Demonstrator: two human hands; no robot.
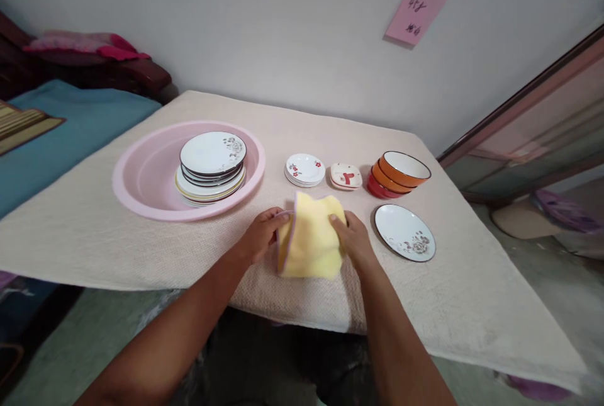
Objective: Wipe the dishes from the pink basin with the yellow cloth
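A yellow cloth (310,239) with a pale purple edge lies folded on the table's near side. My left hand (261,233) pinches its upper left edge, fingers closed on the fabric. My right hand (353,237) grips its upper right side, fingers curled onto it. A white plate with a flower print and dark rim (404,232) lies flat just right of my right hand. Left of the cloth, a pink plastic basin (146,173) holds a stack of plates (212,167).
A stack of small white saucers with red flowers (304,170), a small square dish with a red mark (346,176) and stacked orange and red bowls (399,174) stand behind the cloth. A cream tablecloth (472,305) covers the table. A pink note (416,11) hangs on the wall.
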